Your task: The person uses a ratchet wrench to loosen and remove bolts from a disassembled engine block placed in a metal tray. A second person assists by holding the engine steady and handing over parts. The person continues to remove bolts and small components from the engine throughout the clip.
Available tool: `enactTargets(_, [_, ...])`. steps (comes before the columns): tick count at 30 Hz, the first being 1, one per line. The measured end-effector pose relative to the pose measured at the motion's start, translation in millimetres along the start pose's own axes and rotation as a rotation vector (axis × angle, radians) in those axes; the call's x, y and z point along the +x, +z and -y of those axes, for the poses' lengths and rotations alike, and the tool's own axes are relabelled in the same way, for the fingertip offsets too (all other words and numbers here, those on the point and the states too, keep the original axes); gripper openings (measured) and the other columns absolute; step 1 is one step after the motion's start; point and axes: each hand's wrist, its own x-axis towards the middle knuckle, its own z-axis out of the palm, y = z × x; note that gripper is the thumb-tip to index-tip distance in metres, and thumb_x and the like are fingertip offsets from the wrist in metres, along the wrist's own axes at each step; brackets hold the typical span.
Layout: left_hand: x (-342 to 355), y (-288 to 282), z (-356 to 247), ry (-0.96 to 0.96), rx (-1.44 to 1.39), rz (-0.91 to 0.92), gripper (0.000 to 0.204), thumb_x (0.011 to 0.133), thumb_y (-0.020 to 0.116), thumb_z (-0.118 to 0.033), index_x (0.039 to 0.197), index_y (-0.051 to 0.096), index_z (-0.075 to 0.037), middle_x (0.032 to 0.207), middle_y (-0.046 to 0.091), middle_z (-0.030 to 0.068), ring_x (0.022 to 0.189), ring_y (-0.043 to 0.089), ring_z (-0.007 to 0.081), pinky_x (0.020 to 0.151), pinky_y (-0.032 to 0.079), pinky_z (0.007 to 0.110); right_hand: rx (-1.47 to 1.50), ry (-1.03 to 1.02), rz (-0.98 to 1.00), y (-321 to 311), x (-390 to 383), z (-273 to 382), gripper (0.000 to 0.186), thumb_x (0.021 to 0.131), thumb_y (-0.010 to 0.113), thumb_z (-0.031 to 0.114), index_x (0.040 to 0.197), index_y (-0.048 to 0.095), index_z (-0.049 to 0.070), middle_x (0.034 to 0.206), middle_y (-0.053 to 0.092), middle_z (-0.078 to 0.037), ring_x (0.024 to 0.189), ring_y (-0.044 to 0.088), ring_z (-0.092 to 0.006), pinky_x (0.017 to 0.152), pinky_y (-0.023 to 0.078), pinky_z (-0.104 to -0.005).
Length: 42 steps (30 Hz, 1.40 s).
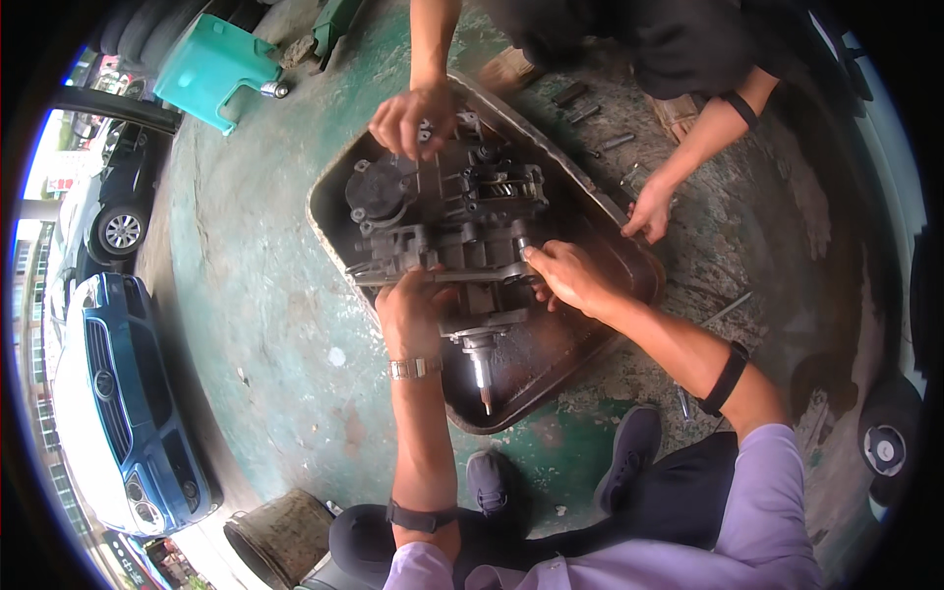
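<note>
A dark metal gearbox assembly [472,202] rests in a large dirty metal tray [536,388], its silver shaft [483,372] pointing toward me. My left hand [411,300] is closed round the near edge of the housing, fingertips partly hidden underneath. My right hand [562,273] is closed at the housing's right side, thumb on a small silver cylindrical piece [523,244] that stands upright there. Across from me a co-worker's hand [411,123] is over the far top of the assembly, and their other hand [649,208] is at the tray's right rim.
Loose sockets [585,113] and tools lie right of the tray, with a long rod [728,307] nearer me. A teal stool [211,79] and stacked tires [167,34] are upper left. A bucket [277,546] is lower left; parked cars [143,393] line the left.
</note>
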Motion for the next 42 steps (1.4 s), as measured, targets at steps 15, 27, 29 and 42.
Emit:
enactTargets(15, [26.3, -49.4, -4.1, -0.078, 0.035, -0.233, 0.017, 0.091, 0.061, -0.009, 0.094, 0.052, 0.005, 0.075, 0.06, 0.0107, 0.056, 0.06, 0.0168, 0.044, 0.048, 0.028, -0.123, -0.028, -0.066, 6.5, -1.8, 4.0, 0.043, 0.098, 0.06, 0.041, 0.089, 0.059, -0.001, 0.076, 0.059, -0.005, 0.057, 0.062, -0.0122, 0.045, 0.051, -0.0273])
enactTargets(27, [20.4, -5.1, -37.9, 0.254, 0.177, -0.116, 0.01, 0.095, 0.059, -0.008, 0.093, 0.056, 0.002, 0.074, 0.063, 0.0085, 0.059, 0.06, 0.0142, 0.055, 0.051, 0.027, 0.055, 0.019, -0.099, 13.6, 0.8, -2.9, 0.035, 0.102, 0.053, 0.036, 0.095, 0.055, 0.002, 0.084, 0.06, -0.006, 0.057, 0.059, -0.014, 0.047, 0.051, -0.0287])
enactTargets(29, [19.1, 5.1, -49.6, 0.285, 0.245, -0.085, 0.011, 0.095, 0.059, -0.009, 0.094, 0.057, 0.002, 0.076, 0.064, 0.0085, 0.061, 0.06, 0.0139, 0.058, 0.051, 0.027, 0.135, 0.057, -0.104, 15.6, 0.8, -2.2, 0.032, 0.102, 0.052, 0.034, 0.097, 0.053, 0.002, 0.086, 0.059, -0.006, 0.057, 0.06, -0.015, 0.047, 0.051, -0.0294])
enactTargets(42, [-3.6, 76.2, -81.6, 0.695, 0.662, 0.104, 0.016, 0.083, 0.069, -0.002, 0.081, 0.055, 0.004, 0.066, 0.06, 0.0164, 0.054, 0.055, 0.0238, 0.056, 0.045, 0.033, 0.369, 0.103, -0.092, 12.8, 0.4, -6.1, 0.031, 0.103, 0.049, 0.035, 0.105, 0.053, 0.004, 0.091, 0.058, -0.007, 0.058, 0.061, -0.0178, 0.047, 0.051, -0.03])
